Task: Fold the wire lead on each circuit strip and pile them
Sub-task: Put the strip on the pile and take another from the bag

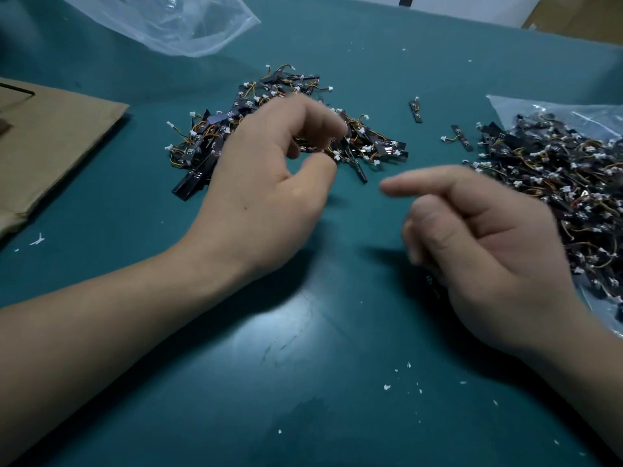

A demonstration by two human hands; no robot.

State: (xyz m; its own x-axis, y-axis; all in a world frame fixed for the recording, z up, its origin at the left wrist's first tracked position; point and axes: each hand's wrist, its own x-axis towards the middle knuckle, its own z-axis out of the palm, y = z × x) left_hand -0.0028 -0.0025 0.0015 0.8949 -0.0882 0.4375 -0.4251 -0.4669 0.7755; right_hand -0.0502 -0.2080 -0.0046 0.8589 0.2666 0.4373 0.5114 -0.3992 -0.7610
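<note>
Curling fingers (320, 123) of left hand (263, 190) over heaped black circuit strips (377, 143); pinch unclear.
Risking snagging orange wire leads (354, 121), scattering strips.

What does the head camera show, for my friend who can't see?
Two bare hands reach over a teal table: the left hand hovers at a middle pile of black circuit strips with orange wires, the right hand beside a bigger heap on a clear plastic bag.

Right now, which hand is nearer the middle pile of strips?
Left. The left hand overlaps the middle pile at its near edge. The right hand is off to the pile's right, apart from it, next to the bagged heap.
</note>
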